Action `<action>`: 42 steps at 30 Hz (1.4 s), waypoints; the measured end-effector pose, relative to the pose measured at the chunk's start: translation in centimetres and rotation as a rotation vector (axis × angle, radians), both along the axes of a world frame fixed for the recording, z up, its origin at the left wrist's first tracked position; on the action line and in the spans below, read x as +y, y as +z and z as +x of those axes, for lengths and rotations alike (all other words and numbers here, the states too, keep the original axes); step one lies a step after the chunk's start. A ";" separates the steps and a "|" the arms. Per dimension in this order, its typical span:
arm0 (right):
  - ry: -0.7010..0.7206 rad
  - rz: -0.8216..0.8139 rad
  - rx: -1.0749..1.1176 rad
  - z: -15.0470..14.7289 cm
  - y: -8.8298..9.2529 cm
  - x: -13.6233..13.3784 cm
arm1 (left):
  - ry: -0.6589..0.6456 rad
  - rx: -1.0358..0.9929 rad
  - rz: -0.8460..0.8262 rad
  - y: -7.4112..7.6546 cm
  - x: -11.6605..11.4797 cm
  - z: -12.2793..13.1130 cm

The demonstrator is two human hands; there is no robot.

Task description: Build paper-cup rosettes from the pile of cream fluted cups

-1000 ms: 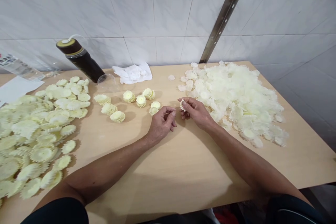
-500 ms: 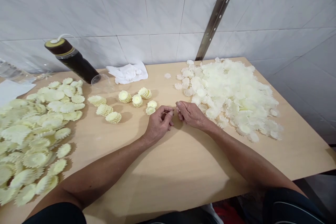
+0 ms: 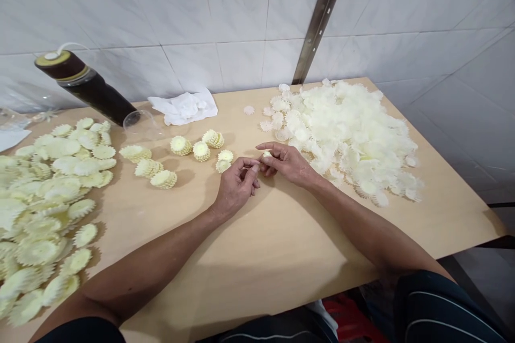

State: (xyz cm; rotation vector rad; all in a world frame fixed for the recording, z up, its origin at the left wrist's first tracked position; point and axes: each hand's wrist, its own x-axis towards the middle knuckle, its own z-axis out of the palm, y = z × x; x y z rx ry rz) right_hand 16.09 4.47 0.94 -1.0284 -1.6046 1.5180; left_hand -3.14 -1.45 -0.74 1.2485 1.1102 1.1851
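My right hand (image 3: 286, 163) rests on the wooden table (image 3: 281, 246) with its fingers curled round a small pale toothed plastic disc (image 3: 267, 154). My left hand (image 3: 236, 186) lies beside it, fingertips pinched together and touching the right hand's fingertips at that disc. Just left of the hands lie small stacked yellow-white discs (image 3: 223, 159). A big heap of white toothed discs (image 3: 350, 134) spreads to the right of my right hand.
A wide spread of larger cream toothed discs (image 3: 44, 203) covers the table's left side. Several stacked disc bundles (image 3: 161, 171) lie mid-left. A dark bottle (image 3: 84, 87), a clear cup (image 3: 139, 124) and a white cloth (image 3: 185, 105) sit at the back. A metal bar (image 3: 319, 19) leans on the tiled wall.
The camera has tilted and shifted, so everything sits lower-left in view. My hands have come closer together; the left fingertips now meet the right hand at the small disc.
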 end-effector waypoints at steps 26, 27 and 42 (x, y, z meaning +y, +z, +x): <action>-0.135 0.367 -0.433 0.2 0.8 0.0 | 0.001 -0.017 -0.021 0.1 0.0 0.1; -0.119 0.387 -0.446 0.2 0.9 0.0 | 0.001 -0.016 -0.020 0.1 0.0 0.1; -0.086 -0.046 -0.069 0.0 0.6 -0.3 | -0.005 -0.013 -0.011 -0.1 0.0 0.1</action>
